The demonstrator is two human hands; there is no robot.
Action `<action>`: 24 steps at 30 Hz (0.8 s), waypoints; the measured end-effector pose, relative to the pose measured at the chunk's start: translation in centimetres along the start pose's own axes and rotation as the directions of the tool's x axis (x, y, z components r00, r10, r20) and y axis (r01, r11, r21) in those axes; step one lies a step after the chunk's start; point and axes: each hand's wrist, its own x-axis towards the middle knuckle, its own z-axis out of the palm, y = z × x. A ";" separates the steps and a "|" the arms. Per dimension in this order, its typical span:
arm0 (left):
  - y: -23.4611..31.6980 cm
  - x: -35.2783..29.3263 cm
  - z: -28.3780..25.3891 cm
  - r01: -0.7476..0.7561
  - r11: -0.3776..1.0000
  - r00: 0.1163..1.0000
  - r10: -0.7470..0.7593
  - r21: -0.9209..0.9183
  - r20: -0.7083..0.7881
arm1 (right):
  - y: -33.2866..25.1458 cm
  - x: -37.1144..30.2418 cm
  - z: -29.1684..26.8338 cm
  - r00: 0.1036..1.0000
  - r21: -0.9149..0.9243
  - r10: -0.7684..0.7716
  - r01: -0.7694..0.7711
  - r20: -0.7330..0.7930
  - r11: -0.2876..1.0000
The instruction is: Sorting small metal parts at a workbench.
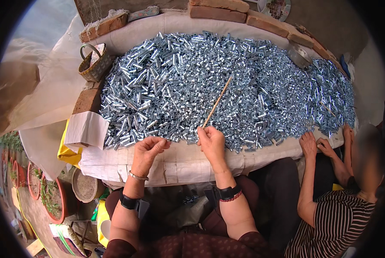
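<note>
A wide heap of short, shiny metal tubes (158,81) covers the pale cloth-topped table (184,165) before me. My right hand (212,145) pinches the near end of a thin wooden stick (218,103), which slants away to the upper right over the heap. At the near edge of the tubes, my left hand (148,150) is closed, thumb against fingertips. What it holds, if anything, is too small to make out. The two hands are a short way apart, both over the table's near edge.
Bricks (218,13) line the far edge. A wicker basket (94,64) stands at the left, and a metal bowl (300,56) sits at the far right. Beside me, a person in a striped top (338,219) has hands (308,144) at the tubes. Potted plants (55,200) stand lower left.
</note>
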 end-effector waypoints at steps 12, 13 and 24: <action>0.9 4.7 2.3 -0.177 0.983 0.978 0.181 0.040 -0.106 | -4.0 -0.2 -10.4 0.935 0.538 0.196 -0.006 -0.296 0.843; 0.7 5.2 2.8 -0.219 0.974 0.971 0.223 0.050 -0.089 | -4.5 -0.3 -11.2 0.929 0.489 0.182 -0.001 -0.321 0.872; 2.1 7.6 3.8 -0.142 0.989 0.974 0.147 0.041 -0.170 | -6.7 -4.0 -17.8 0.827 0.169 0.071 0.029 -0.558 0.985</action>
